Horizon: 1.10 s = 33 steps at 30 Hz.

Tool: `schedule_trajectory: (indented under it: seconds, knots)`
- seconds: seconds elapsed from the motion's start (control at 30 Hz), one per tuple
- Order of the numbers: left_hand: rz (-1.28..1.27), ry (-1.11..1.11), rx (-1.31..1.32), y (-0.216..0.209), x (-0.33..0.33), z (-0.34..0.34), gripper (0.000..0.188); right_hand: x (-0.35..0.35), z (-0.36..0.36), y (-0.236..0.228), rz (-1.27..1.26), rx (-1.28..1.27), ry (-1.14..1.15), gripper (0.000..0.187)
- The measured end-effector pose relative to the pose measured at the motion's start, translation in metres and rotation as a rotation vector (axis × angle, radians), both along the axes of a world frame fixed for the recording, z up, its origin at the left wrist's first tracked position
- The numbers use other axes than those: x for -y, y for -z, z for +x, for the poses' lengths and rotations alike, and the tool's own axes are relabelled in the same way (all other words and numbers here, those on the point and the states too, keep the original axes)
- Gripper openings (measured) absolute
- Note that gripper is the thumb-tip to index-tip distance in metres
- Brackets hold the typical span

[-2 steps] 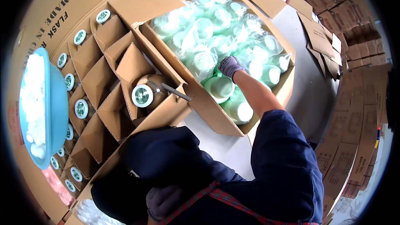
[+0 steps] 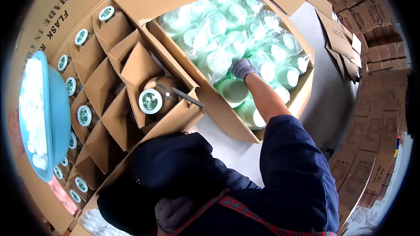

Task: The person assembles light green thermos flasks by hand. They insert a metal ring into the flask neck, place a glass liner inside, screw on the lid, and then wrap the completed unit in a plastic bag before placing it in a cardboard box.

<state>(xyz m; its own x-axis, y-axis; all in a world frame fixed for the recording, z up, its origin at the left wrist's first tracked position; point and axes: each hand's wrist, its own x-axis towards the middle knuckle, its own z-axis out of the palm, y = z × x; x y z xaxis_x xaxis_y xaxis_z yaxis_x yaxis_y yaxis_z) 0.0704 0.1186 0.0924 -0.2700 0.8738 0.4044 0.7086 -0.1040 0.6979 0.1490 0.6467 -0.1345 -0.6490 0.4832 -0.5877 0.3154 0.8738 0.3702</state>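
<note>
Pale green plastic containers (image 2: 232, 91), many in clear bags, fill an open carton (image 2: 302, 100). My right hand (image 2: 243, 69), in a light purple-grey glove, reaches down among them. Its fingers are bent and close together beside a wide pale green container; the tips are hidden. Low in the picture, close to my body, my left hand (image 2: 173, 212) wears a similar glove. Its fingers look curled in deep shadow, and whatever they may hold is hidden. A dark navy sleeve (image 2: 288, 153) covers my right upper arm.
Left of the green containers stands a divided carton (image 2: 144, 142) holding several glass flasks (image 2: 151, 101) with white-rimmed tops. A grey rod (image 2: 188, 97) lies by its corner. A blue basin (image 2: 57, 113) of white pieces sits at the left. Stacked cartons (image 2: 367, 122) line the right side.
The view has shifted slightly, moving the cartons a little within the picture. My right hand stays among the green containers, slightly lower; my left hand remains near my body.
</note>
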Motion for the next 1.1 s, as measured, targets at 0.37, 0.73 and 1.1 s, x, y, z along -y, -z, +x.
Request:
schedule_trajectory:
  seconds: [0.37, 0.73, 1.1]
  knots:
    - [0.158, -0.056, -0.074, 0.014, -0.012, 0.007, 0.021, 0.032, -0.003, -0.100, -0.163, -0.601, 0.143, 0.025]
    - [-0.012, -0.127, -0.067, -0.003, 0.000, 0.022, 0.021, 0.047, -0.063, 0.016, -0.171, -0.285, 0.872, 0.034]
    - [0.125, -0.232, 0.013, -0.020, 0.050, 0.031, 0.030, 0.095, 0.064, -0.330, 0.018, -0.657, -0.080, 0.044]
